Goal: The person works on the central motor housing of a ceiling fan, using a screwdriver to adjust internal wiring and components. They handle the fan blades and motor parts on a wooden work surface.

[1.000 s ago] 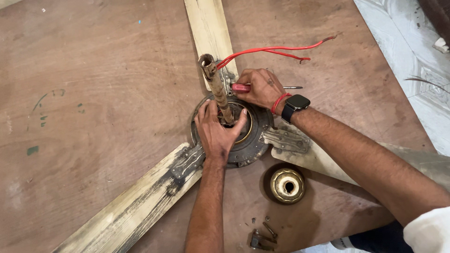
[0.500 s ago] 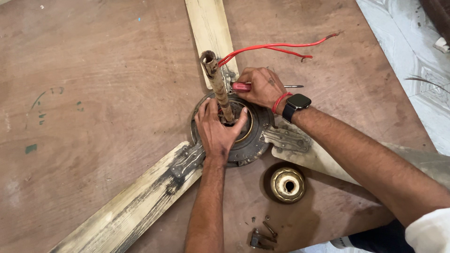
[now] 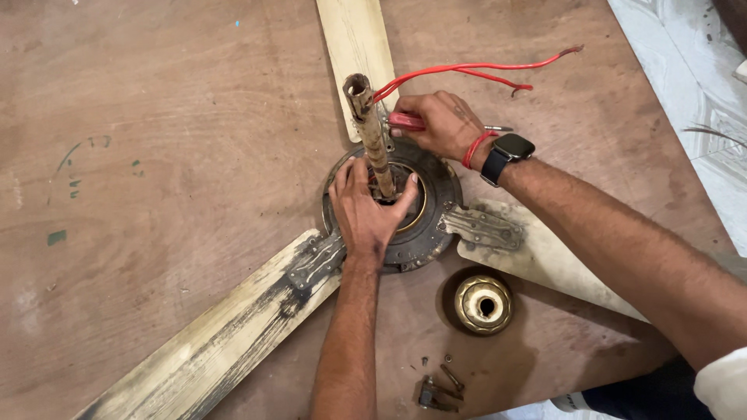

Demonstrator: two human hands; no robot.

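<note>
Brass cup right of fan motor

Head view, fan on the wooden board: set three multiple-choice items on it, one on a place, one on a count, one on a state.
1. Where does the brass cup lie?
A. on the rod
B. on the board, near the motor hub
C. in a hand

2. How many blades show?
A. two
B. three
C. five

3. What is the left hand doing?
A. pressing flat on the motor hub
B. hanging clear
C. gripping the wires

Key: B, the cup sits alone on the board; B, three blades leave the hub; A, its palm lies on the hub beside the rod.
</note>
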